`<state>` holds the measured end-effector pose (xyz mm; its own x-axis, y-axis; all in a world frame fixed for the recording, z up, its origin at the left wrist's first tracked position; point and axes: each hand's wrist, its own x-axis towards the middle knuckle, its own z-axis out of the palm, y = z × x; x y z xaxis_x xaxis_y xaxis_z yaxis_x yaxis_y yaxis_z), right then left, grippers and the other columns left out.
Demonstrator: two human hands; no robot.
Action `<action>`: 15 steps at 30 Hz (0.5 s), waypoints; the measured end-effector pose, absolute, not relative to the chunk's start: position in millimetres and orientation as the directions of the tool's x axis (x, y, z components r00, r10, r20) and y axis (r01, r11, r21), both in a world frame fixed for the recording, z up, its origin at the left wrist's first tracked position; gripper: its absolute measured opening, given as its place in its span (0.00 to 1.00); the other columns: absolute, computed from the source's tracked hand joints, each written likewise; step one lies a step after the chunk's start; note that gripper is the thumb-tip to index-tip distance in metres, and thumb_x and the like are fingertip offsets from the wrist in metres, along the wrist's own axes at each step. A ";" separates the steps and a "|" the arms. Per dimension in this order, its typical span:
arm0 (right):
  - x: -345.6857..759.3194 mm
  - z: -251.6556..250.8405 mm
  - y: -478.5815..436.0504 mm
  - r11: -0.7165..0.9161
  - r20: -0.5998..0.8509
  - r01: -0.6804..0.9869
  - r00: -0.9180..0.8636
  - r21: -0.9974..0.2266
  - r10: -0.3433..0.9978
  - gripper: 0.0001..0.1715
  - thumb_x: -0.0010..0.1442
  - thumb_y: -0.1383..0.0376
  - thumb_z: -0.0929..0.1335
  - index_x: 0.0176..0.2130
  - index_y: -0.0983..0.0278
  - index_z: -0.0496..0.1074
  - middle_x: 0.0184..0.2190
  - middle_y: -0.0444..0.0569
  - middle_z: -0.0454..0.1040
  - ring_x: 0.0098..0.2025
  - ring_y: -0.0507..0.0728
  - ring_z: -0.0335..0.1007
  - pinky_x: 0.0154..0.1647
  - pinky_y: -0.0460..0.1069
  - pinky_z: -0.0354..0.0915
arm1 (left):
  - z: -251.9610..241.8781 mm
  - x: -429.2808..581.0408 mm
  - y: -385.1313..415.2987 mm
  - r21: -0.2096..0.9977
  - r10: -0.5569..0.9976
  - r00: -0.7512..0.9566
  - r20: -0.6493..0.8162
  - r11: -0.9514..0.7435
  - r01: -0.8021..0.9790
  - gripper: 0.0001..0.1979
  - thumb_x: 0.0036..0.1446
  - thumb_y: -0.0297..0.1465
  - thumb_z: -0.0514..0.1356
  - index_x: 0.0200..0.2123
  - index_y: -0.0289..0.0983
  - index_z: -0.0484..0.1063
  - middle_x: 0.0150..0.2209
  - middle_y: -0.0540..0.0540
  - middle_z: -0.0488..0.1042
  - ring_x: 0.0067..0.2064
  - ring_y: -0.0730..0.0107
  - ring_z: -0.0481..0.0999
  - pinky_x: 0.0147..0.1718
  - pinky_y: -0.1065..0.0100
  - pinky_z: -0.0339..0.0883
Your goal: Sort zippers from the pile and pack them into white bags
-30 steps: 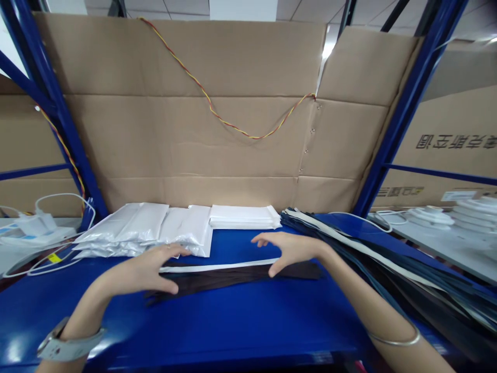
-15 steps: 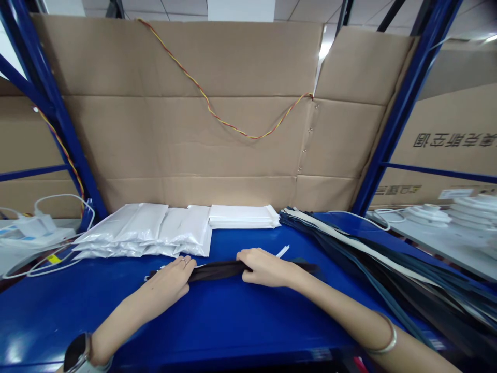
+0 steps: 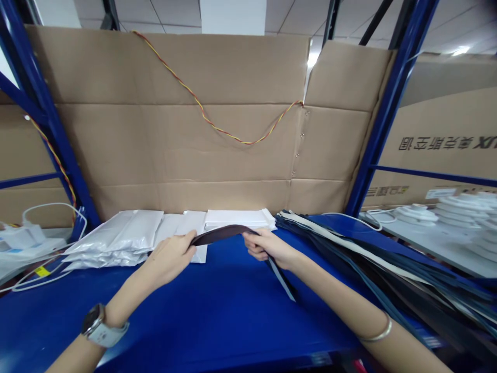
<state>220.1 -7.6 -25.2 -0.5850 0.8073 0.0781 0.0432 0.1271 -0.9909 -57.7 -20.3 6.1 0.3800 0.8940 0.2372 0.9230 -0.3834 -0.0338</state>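
Note:
A dark brown, flat fabric-like strip point(image 3: 223, 233) arches between my two hands above the blue tabletop point(image 3: 217, 316). My left hand point(image 3: 173, 255) has its fingers closed on the strip's left part. Further right, my right hand point(image 3: 272, 247) grips it too, and a thin grey-blue end point(image 3: 282, 282) hangs below that hand. Whether this is one strip or several together, I cannot tell. Behind my hands lie white plastic packages point(image 3: 120, 233) in a stack and a flat white pack point(image 3: 233, 218).
Long dark blue, black and cream strips point(image 3: 349, 243) lie in a pile along the right side. A cardboard panel point(image 3: 217, 155) stands at the back between blue posts point(image 3: 384, 114). White cables and a power strip point(image 3: 33, 243) are at left, white round discs point(image 3: 458, 212) at right.
Both hands have risen off the tabletop with the dark strip, which now bows upward. Its right end has swung down below my right hand. The view has shifted slightly.

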 end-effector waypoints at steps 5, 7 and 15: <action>223.0 -18.3 -0.1 -0.111 0.231 -0.453 -0.632 -0.884 0.739 0.21 0.60 0.54 0.63 0.22 0.63 0.56 0.11 0.35 0.48 0.12 0.45 0.41 0.14 0.43 0.42 | 2.6 -17.5 -9.7 0.140 0.836 0.485 0.258 -0.529 0.837 0.15 0.60 0.38 0.47 0.45 0.38 0.65 0.30 0.44 0.74 0.31 0.59 0.74 0.29 0.66 0.60; 223.0 -11.7 -4.1 -0.124 0.296 -0.543 -0.620 -0.830 0.727 0.18 0.60 0.55 0.62 0.24 0.63 0.60 0.11 0.36 0.53 0.12 0.46 0.46 0.14 0.43 0.47 | -6.6 -3.5 -4.8 0.200 0.822 0.511 0.253 -0.561 0.803 0.18 0.60 0.40 0.47 0.48 0.38 0.65 0.31 0.43 0.74 0.31 0.59 0.74 0.28 0.66 0.60; 227.4 18.7 -18.9 0.246 0.485 -0.611 -0.263 -0.753 0.834 0.25 0.60 0.50 0.55 0.52 0.55 0.64 0.56 0.46 0.64 0.52 0.59 0.64 0.47 0.55 0.63 | -38.7 22.9 -16.6 0.382 0.784 0.598 0.165 -0.610 0.694 0.19 0.61 0.42 0.45 0.37 0.36 0.69 0.25 0.46 0.70 0.24 0.67 0.70 0.24 0.69 0.57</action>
<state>227.4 -18.9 18.7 -0.2629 0.8338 0.4854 -0.6108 0.2456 -0.7528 22.9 -16.6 -38.7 0.5985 0.7839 0.1654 0.6939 -0.6104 0.3821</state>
